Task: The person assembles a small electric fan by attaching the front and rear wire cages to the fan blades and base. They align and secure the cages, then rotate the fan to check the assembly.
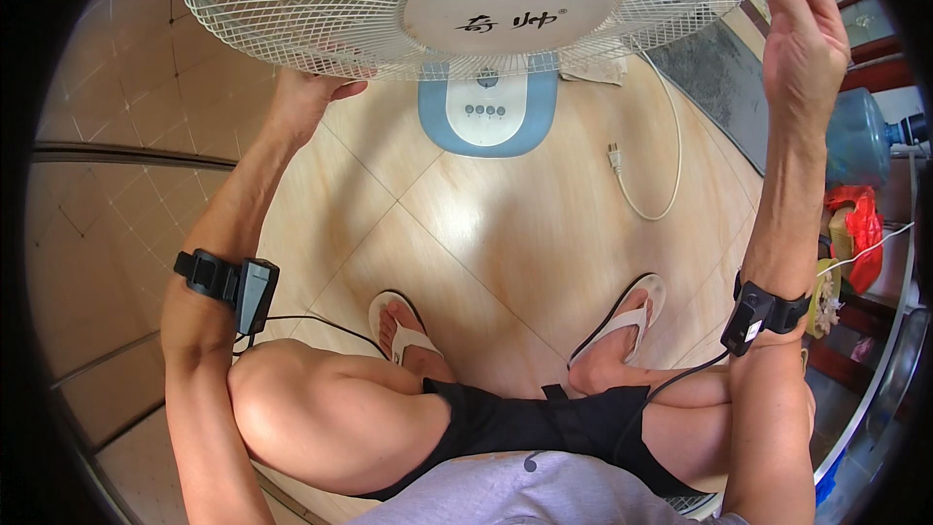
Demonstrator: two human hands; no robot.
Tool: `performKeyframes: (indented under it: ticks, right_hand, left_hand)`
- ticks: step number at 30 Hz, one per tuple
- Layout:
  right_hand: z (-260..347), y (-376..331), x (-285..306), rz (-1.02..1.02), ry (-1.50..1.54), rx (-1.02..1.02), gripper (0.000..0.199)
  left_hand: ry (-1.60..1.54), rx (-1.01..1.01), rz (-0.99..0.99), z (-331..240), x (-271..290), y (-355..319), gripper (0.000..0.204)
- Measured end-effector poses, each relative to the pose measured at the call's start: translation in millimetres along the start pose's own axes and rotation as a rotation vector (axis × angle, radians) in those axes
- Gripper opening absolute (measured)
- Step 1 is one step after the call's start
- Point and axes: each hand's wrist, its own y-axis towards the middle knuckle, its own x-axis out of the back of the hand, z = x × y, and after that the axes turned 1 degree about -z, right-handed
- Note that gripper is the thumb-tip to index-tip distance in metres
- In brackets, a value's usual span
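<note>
A floor fan stands in front of me, its round white wire grille (321, 0) filling the top of the head view, with a pale centre disc (510, 5). My left hand (309, 102) grips the grille's lower left rim; most of its fingers are hidden behind the wires, and the thumb shows below. On the right edge, my right hand (802, 39) holds the rim with bent fingers, its thumb on the near side. Below the grille sits the fan's blue and white base (486, 117) with a row of several buttons. The top of the fan is cut off.
A white power cord (677, 136) loops over the tiled floor, its plug (613, 157) loose. My sandalled feet (403, 326) are near the base. Brown tiled panels (117, 233) stand left. At right are a blue water jug (855, 136) and a red bag (860, 233).
</note>
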Motion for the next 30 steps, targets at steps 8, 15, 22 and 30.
performKeyframes:
  ticks: [8,15,22,30]
  right_hand:
    - [-14,2,10,-0.136,-0.163,-0.095,0.042]
    - [-47,2,40,-0.092,-0.321,-0.073,0.043]
    - [-54,-1,50,0.005,0.037,-0.448,0.061]
    - [-56,1,46,0.049,0.032,-0.459,0.056]
  left_hand:
    - [-0.038,-0.014,0.001,-5,-3,-5,0.036]
    - [-0.074,-0.031,-0.008,1,-3,-3,0.029]
    - [-0.015,-0.042,0.013,1,2,2,0.028]
    - [-0.037,-0.021,-0.026,0,2,4,0.032]
